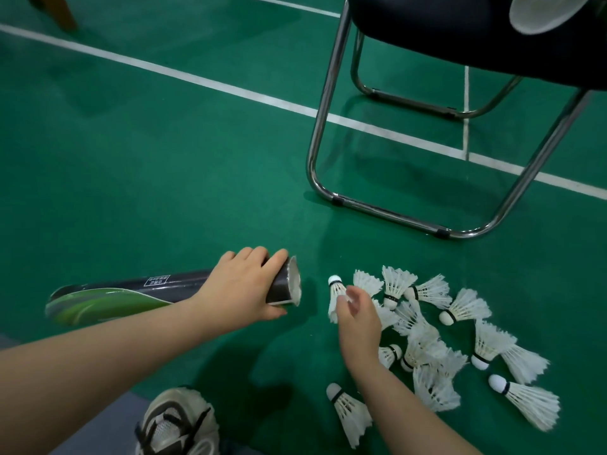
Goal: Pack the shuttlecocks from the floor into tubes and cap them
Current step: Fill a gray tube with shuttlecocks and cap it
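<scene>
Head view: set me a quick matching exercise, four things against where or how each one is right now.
Things:
1. tube
2. held shuttlecock
3. chair
4. shoe

States:
A. pinched by the right hand, cork end up
B. at the bottom edge of the picture
C. gripped by the left hand near its open end
D. stands on the green floor beyond the loose shuttlecocks

Pairs: 1-C, 2-A, 3-D, 4-B.
</scene>
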